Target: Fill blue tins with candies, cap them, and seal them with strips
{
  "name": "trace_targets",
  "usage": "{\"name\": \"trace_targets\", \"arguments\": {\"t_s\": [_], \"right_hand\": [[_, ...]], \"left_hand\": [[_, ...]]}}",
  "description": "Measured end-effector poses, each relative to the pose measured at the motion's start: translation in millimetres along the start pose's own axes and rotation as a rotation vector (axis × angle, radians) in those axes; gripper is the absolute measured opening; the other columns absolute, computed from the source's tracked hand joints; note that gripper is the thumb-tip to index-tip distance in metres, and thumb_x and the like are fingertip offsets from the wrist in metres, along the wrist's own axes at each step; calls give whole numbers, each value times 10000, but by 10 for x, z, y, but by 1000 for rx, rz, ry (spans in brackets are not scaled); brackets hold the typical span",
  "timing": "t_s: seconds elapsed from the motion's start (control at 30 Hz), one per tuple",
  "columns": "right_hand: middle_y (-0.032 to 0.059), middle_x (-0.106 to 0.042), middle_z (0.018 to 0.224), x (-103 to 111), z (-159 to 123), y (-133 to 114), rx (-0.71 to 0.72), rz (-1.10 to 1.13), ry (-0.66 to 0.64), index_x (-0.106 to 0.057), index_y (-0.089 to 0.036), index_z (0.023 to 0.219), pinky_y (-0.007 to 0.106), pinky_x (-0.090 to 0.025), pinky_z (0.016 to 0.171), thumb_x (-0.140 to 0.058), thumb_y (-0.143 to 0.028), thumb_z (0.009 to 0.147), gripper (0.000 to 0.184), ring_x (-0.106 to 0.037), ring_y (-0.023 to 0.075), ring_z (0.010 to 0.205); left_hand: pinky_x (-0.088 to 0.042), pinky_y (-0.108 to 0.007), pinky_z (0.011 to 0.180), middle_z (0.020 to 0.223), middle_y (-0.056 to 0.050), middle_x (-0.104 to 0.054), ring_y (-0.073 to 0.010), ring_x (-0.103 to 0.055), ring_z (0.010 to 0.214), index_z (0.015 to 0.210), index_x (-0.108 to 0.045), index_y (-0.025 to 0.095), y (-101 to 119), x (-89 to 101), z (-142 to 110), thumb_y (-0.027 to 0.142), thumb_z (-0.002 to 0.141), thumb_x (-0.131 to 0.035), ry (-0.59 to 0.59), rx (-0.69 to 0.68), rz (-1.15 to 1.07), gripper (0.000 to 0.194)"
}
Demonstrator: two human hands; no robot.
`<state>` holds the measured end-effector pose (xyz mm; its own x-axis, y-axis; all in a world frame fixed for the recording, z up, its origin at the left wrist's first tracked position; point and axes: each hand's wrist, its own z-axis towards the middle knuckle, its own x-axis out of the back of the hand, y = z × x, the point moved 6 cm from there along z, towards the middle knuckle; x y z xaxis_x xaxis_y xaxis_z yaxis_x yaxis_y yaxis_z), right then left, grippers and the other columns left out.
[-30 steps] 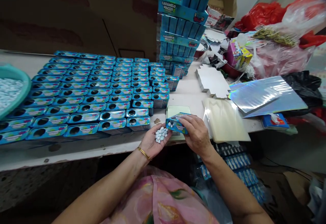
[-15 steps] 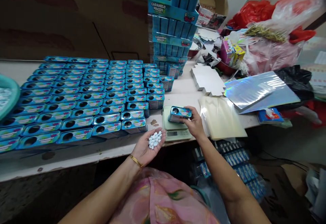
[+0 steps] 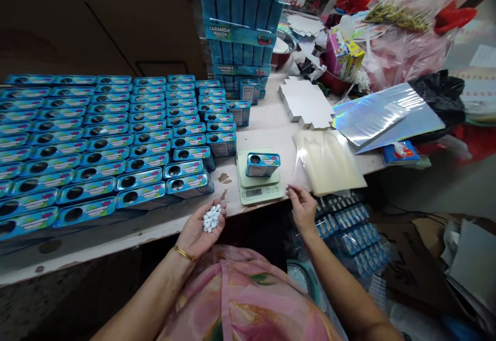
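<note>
My left hand (image 3: 200,229) lies palm up below the table edge, cupped round a heap of small white candies (image 3: 212,218). A blue "Caramelo Macizo" tin (image 3: 262,164) with a round hole in its top stands on a small pale green scale (image 3: 259,182). My right hand (image 3: 303,207) hovers just right of the scale, fingers loosely curled, holding nothing. Rows of the same blue tins (image 3: 101,139) cover the table to the left.
Stacked blue display boxes (image 3: 238,31) rise at the back. Right of the scale lie clear plastic bags (image 3: 327,161), holographic sheets (image 3: 382,116) and flat white card (image 3: 304,103). Red and black bags pile at the far right. More blue packs (image 3: 349,232) sit under the table.
My right hand set the tin down on the scale and let go, drawing back to the right. My left hand with the candies sank slightly toward me.
</note>
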<state>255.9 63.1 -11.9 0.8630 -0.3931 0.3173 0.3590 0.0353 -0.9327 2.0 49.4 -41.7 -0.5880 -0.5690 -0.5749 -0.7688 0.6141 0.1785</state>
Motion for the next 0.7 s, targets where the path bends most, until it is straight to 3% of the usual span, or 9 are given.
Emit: {"name": "trace_targets", "arguments": {"t_s": [0.1,0.2,0.27,0.33,0.47,0.6,0.7], "right_hand": [[33,-618,819,-148,-284,-172,159,-104,-116,-607,-209,893,314,-470,719,-461,-211,804,171,-574,153,773],[48,-618,882,-499,-563,-409,448,-266,-417,-589,-214,953,311,-461,737,-429,-159,814,219,-554,156,848],[69,-608,942,-753,-736,-525,654,-422,-592,-576,-191,986,324,-444,765,-421,-157,819,231,-525,171,921],[94,-588,1001,-966,-840,-603,819,-554,-670,-561,-149,1013,339,-424,789,-407,-171,828,241,-496,189,967],[145,-537,1096,-1289,-825,-688,978,-727,-645,-530,-51,1056,353,-390,820,-370,-156,835,291,-443,222,1031],[205,-516,1121,-1555,-629,-698,1001,-876,-563,-537,23,1035,376,-358,836,-381,-139,822,310,-400,265,1084],[244,-529,1091,-1727,-467,-671,977,-982,-579,-563,46,987,402,-350,824,-415,-153,813,303,-402,286,1078]], "left_hand": [[-449,-154,415,672,-50,-560,-78,-527,534,707,-540,122,-21,-23,-5,167,818,-392,-87,25,-12,190],[-411,-138,386,663,-36,-518,-60,-478,506,689,-527,129,-69,-14,-32,181,829,-366,-157,68,-21,220],[-395,-130,378,668,-34,-503,-54,-458,502,689,-523,130,-92,33,-49,183,831,-357,-155,79,-22,224],[-387,-127,377,676,-37,-496,-53,-448,506,690,-519,126,-97,100,-63,180,830,-357,-127,76,-25,221],[-376,-128,378,685,-41,-489,-52,-433,511,696,-520,117,-58,210,-106,168,827,-356,-98,48,-37,216],[-370,-126,376,683,-45,-485,-54,-428,516,692,-521,109,-13,264,-149,154,828,-344,-58,19,-57,228],[-365,-123,371,690,-49,-488,-52,-424,513,690,-522,108,-12,263,-165,154,828,-344,-27,18,-66,229]]}}
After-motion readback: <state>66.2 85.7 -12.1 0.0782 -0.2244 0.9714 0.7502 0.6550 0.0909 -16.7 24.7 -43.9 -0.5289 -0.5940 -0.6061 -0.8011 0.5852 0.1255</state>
